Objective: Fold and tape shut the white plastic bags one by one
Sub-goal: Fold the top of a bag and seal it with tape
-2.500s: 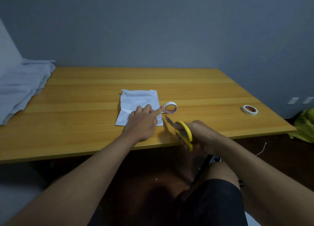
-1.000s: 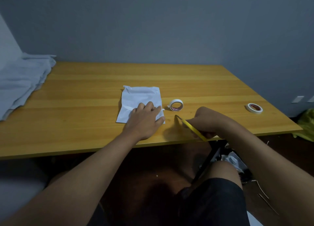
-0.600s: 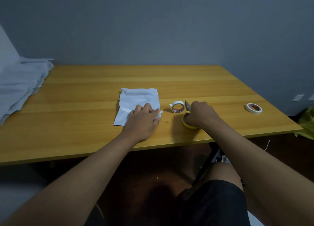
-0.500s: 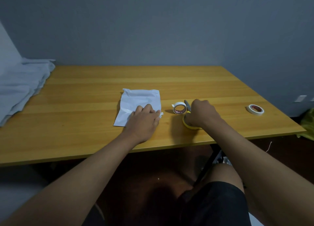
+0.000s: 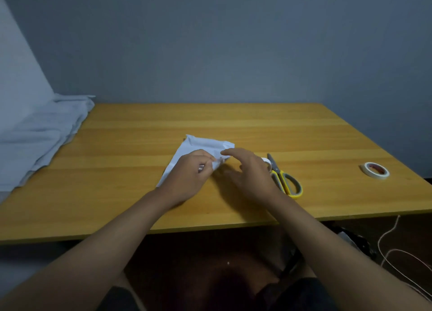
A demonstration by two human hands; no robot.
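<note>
Head view: the scissors [image 5: 284,179] now lie released on the table [image 5: 233,121]; the right hand [image 5: 251,170], fingers relaxed, has crossed to the white bag [image 5: 205,144] at mid-table, where the left hand [image 5: 189,172] pinches a cut tape strip [image 5: 216,162], seemingly ready for sealing.

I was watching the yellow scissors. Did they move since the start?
Yes. The scissors were in the right hand near the table's front edge; now they lie flat on it, right of the bag.

Table [image 5: 233,121]: bag [image 5: 205,144], scissors [image 5: 284,179], tape [image 5: 376,170].
</note>
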